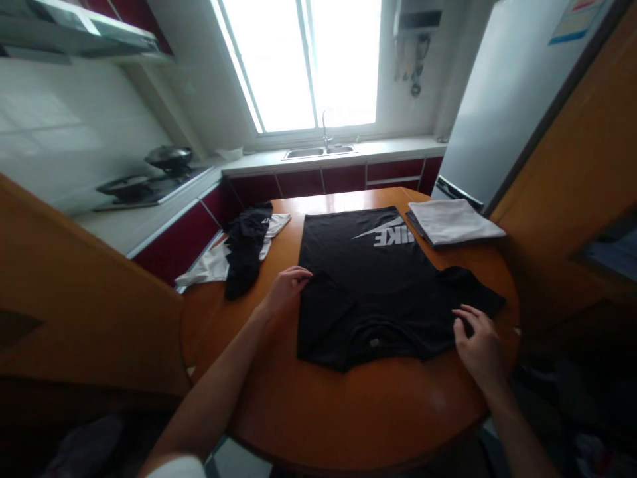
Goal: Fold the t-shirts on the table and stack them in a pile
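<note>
A black T-shirt (368, 285) lies spread on the wooden table, its neckline toward me and white lettering near the far hem. The sleeve on the left is folded inward over the body; the one on the right sticks out to the side. My left hand (287, 287) is closed at the shirt's left edge, its fingertips pinching the folded sleeve's tip. Over the right sleeve, my right hand (478, 342) has its fingers curved and apart, close to or touching the cloth, holding nothing.
Folded light grey cloth (452, 220) sits at the table's far right. A loose heap of black and white clothes (249, 249) lies at the left. The round table (378, 418) has its edge near me. Beyond are a counter with a sink (318, 152) and a stove (159, 187).
</note>
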Demonstrator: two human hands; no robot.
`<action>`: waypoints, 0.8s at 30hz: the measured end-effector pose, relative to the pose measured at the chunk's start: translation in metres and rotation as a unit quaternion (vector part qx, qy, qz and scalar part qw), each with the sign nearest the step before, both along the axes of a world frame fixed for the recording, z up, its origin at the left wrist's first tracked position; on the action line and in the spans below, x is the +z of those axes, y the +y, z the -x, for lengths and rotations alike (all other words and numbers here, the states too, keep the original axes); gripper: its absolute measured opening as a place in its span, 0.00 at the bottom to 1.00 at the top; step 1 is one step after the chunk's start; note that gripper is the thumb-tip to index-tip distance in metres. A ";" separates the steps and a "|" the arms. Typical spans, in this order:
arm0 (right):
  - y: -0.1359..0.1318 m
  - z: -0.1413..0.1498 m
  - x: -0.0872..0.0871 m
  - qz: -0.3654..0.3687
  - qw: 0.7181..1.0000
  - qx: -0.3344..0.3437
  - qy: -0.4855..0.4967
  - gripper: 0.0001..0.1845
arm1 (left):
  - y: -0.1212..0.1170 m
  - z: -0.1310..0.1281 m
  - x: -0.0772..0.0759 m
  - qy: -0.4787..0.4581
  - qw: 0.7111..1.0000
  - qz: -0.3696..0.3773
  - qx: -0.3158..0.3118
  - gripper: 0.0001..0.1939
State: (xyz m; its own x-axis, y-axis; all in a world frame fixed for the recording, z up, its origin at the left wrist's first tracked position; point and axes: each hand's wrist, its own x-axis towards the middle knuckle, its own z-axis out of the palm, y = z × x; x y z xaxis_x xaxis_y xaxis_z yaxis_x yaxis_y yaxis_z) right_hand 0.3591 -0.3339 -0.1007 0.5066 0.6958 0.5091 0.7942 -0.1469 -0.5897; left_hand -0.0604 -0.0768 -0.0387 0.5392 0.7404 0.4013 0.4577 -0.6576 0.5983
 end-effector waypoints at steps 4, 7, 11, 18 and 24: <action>-0.002 -0.006 -0.003 0.017 1.000 -0.005 -0.014 0.17 | -0.002 0.022 0.010 0.016 0.998 0.053 0.013 0.12; -0.002 -0.008 -0.005 0.028 0.999 -0.005 -0.024 0.18 | -0.006 0.032 0.008 0.075 0.992 0.102 -0.025 0.16; -0.002 -0.008 -0.003 0.037 0.999 -0.008 -0.026 0.19 | -0.011 0.036 0.007 0.124 0.987 0.091 -0.036 0.22; -0.004 -0.008 0.003 0.060 0.997 -0.017 -0.035 0.20 | -0.025 0.039 -0.003 0.216 0.972 0.071 -0.053 0.44; -0.005 -0.004 0.010 0.068 0.997 -0.020 -0.023 0.18 | -0.037 0.044 -0.019 0.257 0.960 0.092 -0.069 0.66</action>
State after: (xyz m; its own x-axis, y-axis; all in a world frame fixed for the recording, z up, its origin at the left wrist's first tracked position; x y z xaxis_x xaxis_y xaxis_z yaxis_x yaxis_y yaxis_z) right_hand 0.3626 -0.3387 -0.0908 0.5134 0.7404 0.4338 0.8118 -0.2551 -0.5253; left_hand -0.1041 -0.1136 -0.0572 0.7293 0.6802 -0.0744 0.6392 -0.6385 0.4286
